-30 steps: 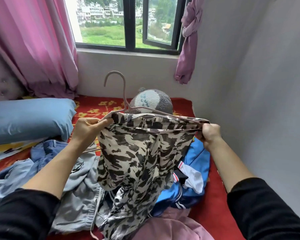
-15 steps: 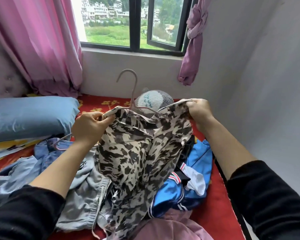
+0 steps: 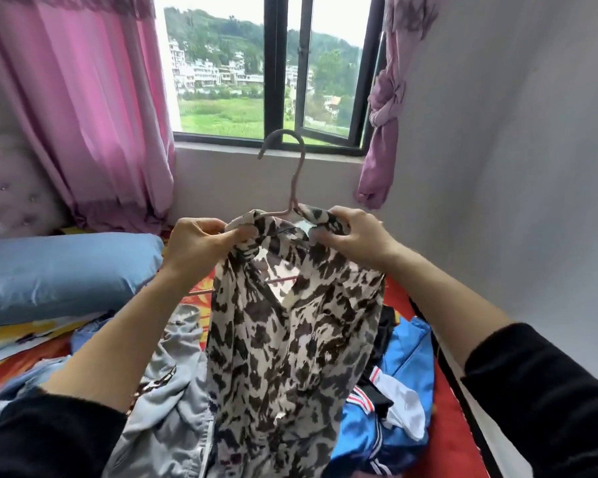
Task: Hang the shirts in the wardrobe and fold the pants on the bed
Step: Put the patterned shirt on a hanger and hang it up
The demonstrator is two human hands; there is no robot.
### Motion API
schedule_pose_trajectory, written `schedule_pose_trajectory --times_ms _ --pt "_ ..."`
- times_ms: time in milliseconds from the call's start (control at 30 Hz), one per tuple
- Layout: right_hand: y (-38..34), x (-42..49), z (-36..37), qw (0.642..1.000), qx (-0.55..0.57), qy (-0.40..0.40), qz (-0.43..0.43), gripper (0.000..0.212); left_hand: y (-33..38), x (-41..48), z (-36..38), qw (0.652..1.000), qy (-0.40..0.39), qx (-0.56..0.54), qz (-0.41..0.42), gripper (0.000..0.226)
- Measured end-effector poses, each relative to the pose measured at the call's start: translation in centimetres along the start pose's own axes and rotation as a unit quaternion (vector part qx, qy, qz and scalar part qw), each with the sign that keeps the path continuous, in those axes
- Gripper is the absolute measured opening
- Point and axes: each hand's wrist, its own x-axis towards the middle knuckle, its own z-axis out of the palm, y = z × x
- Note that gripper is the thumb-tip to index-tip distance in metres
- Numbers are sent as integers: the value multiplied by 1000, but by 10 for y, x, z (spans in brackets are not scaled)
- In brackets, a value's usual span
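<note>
A black-and-cream patterned shirt (image 3: pixel 283 339) hangs in front of me from a pale pink hanger (image 3: pixel 296 174), whose hook stands upright before the window sill. My left hand (image 3: pixel 201 243) grips the shirt's left shoulder over the hanger arm. My right hand (image 3: pixel 349 236) grips the right shoulder the same way. The shirt's neck opening is spread between my hands and its lower part drapes onto the clothes pile. The hanger's lower bar shows through the neck opening.
Light blue-grey pants (image 3: pixel 173 401) and a blue, white and black garment (image 3: pixel 397 391) lie piled on the red bed (image 3: pixel 446 426). A blue pillow (image 3: pixel 59 270) lies left. Pink curtains (image 3: pixel 94 108) flank the window (image 3: pixel 273 70). A grey wall (image 3: pixel 515 167) is close on the right.
Both hands have lifted the shirt and hanger higher and moved closer together at the neck. The hanger now stands upright, and the view has tilted up.
</note>
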Motion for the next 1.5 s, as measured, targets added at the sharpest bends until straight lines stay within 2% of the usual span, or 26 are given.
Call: schedule_pose_trajectory --times_ms 133,267,433,500,667,800,900,1100,1133,1200,1267,1300,1333,1400,1433,1500 --pt "-20 18 4 989 58 132 -9 32 19 7 -19 1000 -17 -9 -10 40" --pt "-38 19 5 984 83 154 -32 27 27 9 -38 998 11 21 -51 31" --pt "-60 12 2 983 65 160 -67 24 48 -18 -59 990 -58 -59 -116 14" --pt "-69 7 0 983 69 151 -82 23 58 -31 -67 987 -25 -98 -125 12" --pt "-81 -12 -7 980 107 154 -69 26 84 -65 -88 962 144 -196 -126 13" --pt "-84 -28 -10 976 146 153 -40 29 96 -105 -114 945 194 -244 -97 17" --pt "-98 -37 -7 971 185 143 -56 31 99 -139 -130 951 204 -203 -110 21" --pt "-162 -56 14 956 223 68 -179 34 127 -202 -179 946 286 -125 -90 22" --pt "-176 -57 18 953 226 61 -193 35 134 -211 -190 946 301 -84 -83 21" --pt "-206 -60 26 948 232 47 -212 36 146 -227 -214 927 358 93 -66 16" --pt "-241 -63 36 945 233 38 -225 37 157 -247 -236 856 403 319 -44 8" --pt "-260 -66 43 943 234 31 -234 36 162 -257 -245 829 404 385 -29 16" --pt "-279 -69 51 940 238 24 -244 35 165 -268 -254 827 385 408 -29 25" --pt "-316 -78 70 931 250 5 -265 33 169 -292 -268 854 316 411 -48 35" --pt "-334 -83 81 928 252 -2 -275 33 169 -303 -275 853 287 432 -56 39" --pt "-367 -95 104 922 254 -18 -292 32 168 -329 -297 841 282 460 -47 46"
